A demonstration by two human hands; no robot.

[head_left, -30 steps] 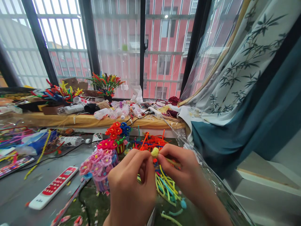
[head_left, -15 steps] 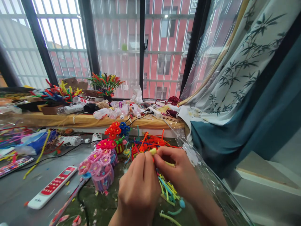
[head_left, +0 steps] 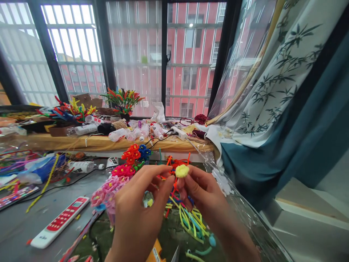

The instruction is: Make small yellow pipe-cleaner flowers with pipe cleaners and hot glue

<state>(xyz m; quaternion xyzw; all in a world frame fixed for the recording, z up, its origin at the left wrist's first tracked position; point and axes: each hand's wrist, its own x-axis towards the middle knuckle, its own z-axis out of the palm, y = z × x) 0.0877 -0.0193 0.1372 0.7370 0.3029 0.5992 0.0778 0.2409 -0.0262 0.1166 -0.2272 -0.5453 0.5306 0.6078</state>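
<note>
A small rounded yellow chenille piece (head_left: 182,171) is pinched in the fingers of my right hand (head_left: 208,194). Just to its left is my left hand (head_left: 140,203), thumb and index finger curved apart with nothing visible between them. Behind my left hand stand pink chenille flowers (head_left: 109,191) in a pot, partly hidden by it. Red and blue chenille flowers (head_left: 131,154) rise farther back. Beneath my right hand lie loose yellow and green chenille stems (head_left: 191,220), and red stems (head_left: 177,162) are heaped beyond the fingers.
On the left lies a white remote control (head_left: 61,222) beside a black cable. Scissor blades (head_left: 176,254) and an orange tool (head_left: 156,251) show at the bottom edge. Plastic bottles (head_left: 118,134) crowd the window ledge. Clear plastic sheeting (head_left: 245,207) runs along the right table edge.
My left hand has moved left and its fingers have parted from the yellow piece. The piece is turned up into fuller view in my right hand. Scissor blades and the orange tool now show below.
</note>
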